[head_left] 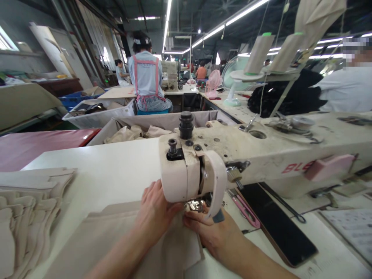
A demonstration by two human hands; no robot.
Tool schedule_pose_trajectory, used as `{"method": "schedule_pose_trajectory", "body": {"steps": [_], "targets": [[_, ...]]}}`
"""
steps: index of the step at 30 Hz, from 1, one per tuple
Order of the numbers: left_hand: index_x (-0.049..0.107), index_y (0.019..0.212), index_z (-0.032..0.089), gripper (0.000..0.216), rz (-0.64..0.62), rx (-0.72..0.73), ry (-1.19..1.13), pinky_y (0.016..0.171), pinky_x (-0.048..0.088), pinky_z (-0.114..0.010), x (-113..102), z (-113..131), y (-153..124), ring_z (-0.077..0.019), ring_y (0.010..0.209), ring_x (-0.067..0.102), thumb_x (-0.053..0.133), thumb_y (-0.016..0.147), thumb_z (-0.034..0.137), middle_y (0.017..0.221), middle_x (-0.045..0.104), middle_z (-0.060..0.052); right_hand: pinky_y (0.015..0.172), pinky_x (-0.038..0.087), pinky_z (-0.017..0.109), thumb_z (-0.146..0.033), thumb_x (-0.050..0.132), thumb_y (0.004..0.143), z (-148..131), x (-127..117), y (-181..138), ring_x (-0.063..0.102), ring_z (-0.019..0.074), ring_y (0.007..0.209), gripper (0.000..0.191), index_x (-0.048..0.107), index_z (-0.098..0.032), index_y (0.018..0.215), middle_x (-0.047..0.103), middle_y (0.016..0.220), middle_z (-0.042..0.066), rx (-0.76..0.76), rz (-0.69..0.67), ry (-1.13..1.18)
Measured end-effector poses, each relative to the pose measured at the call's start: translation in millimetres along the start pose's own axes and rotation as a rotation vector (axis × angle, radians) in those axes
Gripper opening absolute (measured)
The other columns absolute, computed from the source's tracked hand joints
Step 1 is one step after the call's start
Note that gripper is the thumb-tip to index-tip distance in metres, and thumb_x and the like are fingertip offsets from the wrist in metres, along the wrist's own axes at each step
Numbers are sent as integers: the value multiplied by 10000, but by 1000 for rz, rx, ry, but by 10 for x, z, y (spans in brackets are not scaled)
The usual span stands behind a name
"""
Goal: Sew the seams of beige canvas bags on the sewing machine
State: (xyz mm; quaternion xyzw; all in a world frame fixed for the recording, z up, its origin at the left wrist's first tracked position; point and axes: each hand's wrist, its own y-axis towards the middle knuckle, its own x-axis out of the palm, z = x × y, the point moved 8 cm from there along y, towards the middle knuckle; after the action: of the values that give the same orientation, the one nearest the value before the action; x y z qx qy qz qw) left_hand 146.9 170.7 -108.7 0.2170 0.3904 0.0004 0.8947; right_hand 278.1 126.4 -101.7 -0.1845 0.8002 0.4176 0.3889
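A worn cream sewing machine point(261, 151) stretches across the white table point(116, 174), its head hanging over a beige fabric piece point(101, 236). My left hand point(154, 213) rests on the fabric just left of the needle area, fingers curled toward the presser foot point(194, 205). My right hand point(212, 230) lies on the right side under the machine head, fingers pinched on the fabric's edge by the foot. Part of both hands' fingertips is hidden beneath the machine head.
A stack of cut beige pieces point(26, 209) lies at the left. Pink snips point(245, 209) and a dark phone point(279, 224) lie right of the needle. Thread cones point(260, 52) stand behind. A bin of fabric point(130, 131) and seated workers point(147, 77) are farther back.
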Motion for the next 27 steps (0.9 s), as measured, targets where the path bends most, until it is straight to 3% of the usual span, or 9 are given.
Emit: {"method": "schedule_pose_trajectory", "body": {"steps": [2, 4, 6, 8, 11, 15, 19, 27], "targets": [[585, 967, 204, 332, 12, -13, -15, 710, 521, -364, -17, 87, -262, -238, 791, 618, 703, 656, 204, 867, 647, -50, 869, 509, 394, -141, 390, 965, 47, 12, -64, 630, 238, 977, 276, 654, -195, 1025, 692, 1048, 104, 130, -17, 178], [509, 1116, 219, 685, -29, -83, -94, 680, 521, -320, 36, 102, -527, -217, 789, 592, 802, 499, 175, 940, 607, -38, 812, 546, 373, -212, 440, 950, 193, 93, -230, 652, 228, 931, 205, 621, -206, 1045, 658, 1061, 105, 444, -5, 509], [485, 1130, 240, 710, -62, -211, -180, 672, 505, -279, 100, 27, -725, -179, 761, 567, 759, 498, 67, 914, 580, -4, 752, 576, 359, -334, 522, 923, 271, 276, -480, 679, 207, 845, 210, 564, -215, 1091, 637, 1064, 90, 800, 23, 925], [501, 1091, 239, 586, -88, -278, -240, 684, 493, -268, 153, -34, -814, -161, 748, 555, 690, 578, 28, 881, 578, 7, 760, 578, 355, -419, 613, 871, 181, 450, -641, 692, 195, 818, 347, 533, -209, 1135, 649, 1010, 65, 1003, 21, 1260], [521, 1086, 227, 550, -124, -238, -248, 713, 495, -285, 200, -35, -803, -174, 781, 558, 754, 605, 97, 904, 596, -4, 809, 553, 340, -450, 706, 793, 21, 545, -650, 705, 199, 817, 424, 595, -167, 1088, 689, 859, 45, 1045, -7, 1449], [538, 1080, 220, 641, -145, -228, -212, 733, 491, -293, 188, -2, -761, -188, 809, 557, 873, 534, 186, 915, 606, -8, 781, 557, 365, -469, 692, 760, 16, 542, -575, 717, 223, 753, 383, 649, -148, 965, 724, 827, 70, 1043, 19, 1365], [602, 950, 211, 447, -200, -256, -251, 703, 467, -262, 131, 69, -699, -169, 772, 547, 809, 577, 79, 826, 602, 13, 710, 565, 355, -411, 676, 735, 69, 527, -554, 714, 238, 732, 305, 662, -145, 884, 725, 785, 72, 1065, 14, 1228], [617, 943, 203, 232, -288, -226, -323, 742, 458, -266, 103, 143, -645, -169, 821, 558, 726, 738, 193, 864, 614, -3, 666, 560, 334, -378, 621, 699, 53, 513, -551, 721, 238, 736, 272, 636, -159, 860, 716, 756, 50, 1109, -16, 1236]]}}
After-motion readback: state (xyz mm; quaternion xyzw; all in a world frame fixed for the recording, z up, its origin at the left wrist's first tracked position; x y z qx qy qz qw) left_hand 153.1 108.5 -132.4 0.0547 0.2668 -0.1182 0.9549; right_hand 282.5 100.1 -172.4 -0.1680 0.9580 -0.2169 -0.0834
